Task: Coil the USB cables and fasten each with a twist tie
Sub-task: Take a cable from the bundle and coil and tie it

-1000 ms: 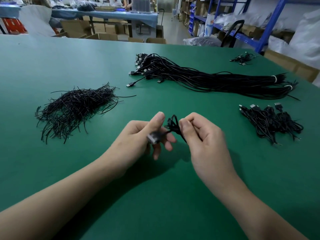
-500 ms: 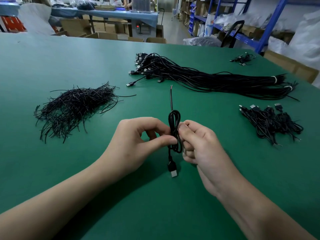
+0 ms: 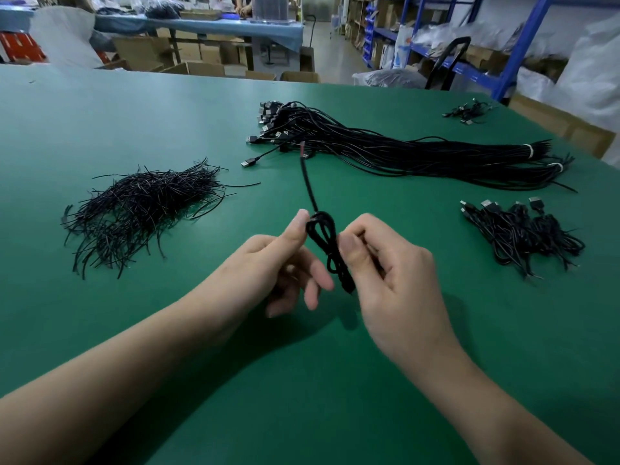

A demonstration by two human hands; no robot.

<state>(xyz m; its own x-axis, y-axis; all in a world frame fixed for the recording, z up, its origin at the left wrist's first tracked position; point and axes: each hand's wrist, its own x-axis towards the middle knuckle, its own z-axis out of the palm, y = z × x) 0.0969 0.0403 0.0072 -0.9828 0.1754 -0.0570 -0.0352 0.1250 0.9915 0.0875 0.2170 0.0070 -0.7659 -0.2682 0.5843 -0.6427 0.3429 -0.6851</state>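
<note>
1. Head view, hands: we see the left hand [image 3: 268,266] and the right hand [image 3: 396,280] close together above the bench [image 3: 100,330]. Both pinch one small cable coil [image 3: 327,243] between thumb and fingers, the left at its upper loop and the right on its right side, lower down.
2. Head view, cable: the coil's long axis runs away from us, slightly tilted, with its top loop farthest. A loose tail [image 3: 308,186] leaves that loop and points towards the big cable bundle [image 3: 419,156]. We cannot tell whether it touches the bench.
3. Head view, ties: the twist tie pile [image 3: 141,209] lies to the left of the hands, well apart. We make out no tie on the coil. We judge the left hand the nearer one to fetch a tie while the right holds the coil.
4. Head view, rest: finished coils [image 3: 523,236] lie to the right, and a few more cables [image 3: 468,110] lie at the far right corner.
</note>
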